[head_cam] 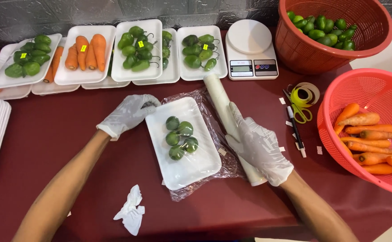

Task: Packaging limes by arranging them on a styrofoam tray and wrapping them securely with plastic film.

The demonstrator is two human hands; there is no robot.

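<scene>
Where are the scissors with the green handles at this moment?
In the head view, the scissors lie on the table's right side, between the roll of cling film and the carrot basket, below the scale.
</scene>
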